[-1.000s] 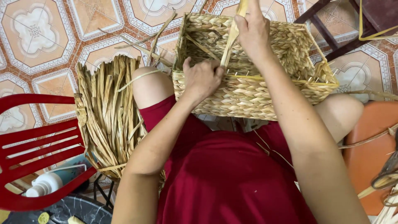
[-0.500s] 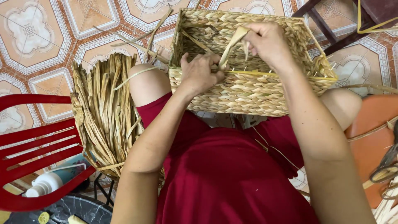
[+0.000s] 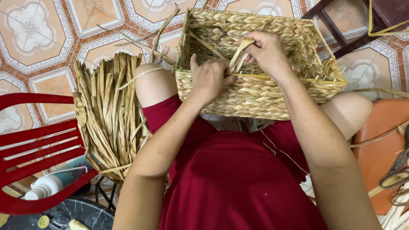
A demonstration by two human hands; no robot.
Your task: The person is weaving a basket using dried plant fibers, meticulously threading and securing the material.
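**Two hands at the rim of a woven basket**

A rectangular woven basket (image 3: pixel 260 91) of braided straw-coloured fibre rests across the knees of a seated person in red clothing, its open mouth tilted away toward the patterned floor tiles (image 3: pixel 51 38). The left hand (image 3: pixel 208 79) lies over the near rim, fingers curled down inside the basket and thumb raised — pressed on the weave, though whether it pinches a strand there cannot be told. The right hand (image 3: pixel 266 51) is closed around a flat dried-reed strip (image 3: pixel 238 57), gripping it between thumb and fingers just above the near wall; the strip bends down from the hand to the rim, close beside the left hand.

To the person's left, touching the knee, a thick bundle of dried reed strips (image 3: pixel 108 115) stands loosely splayed, with a few stray stalks lying on the tiles behind it. A red plastic chair (image 3: pixel 38 145) sits beyond the bundle — a white bottle (image 3: pixel 42 187) lies under its slats. At the upper right, dark wooden furniture legs (image 3: pixel 341 30) stand on the tiles, and an orange surface (image 3: pixel 381 145) shows beside the right knee.
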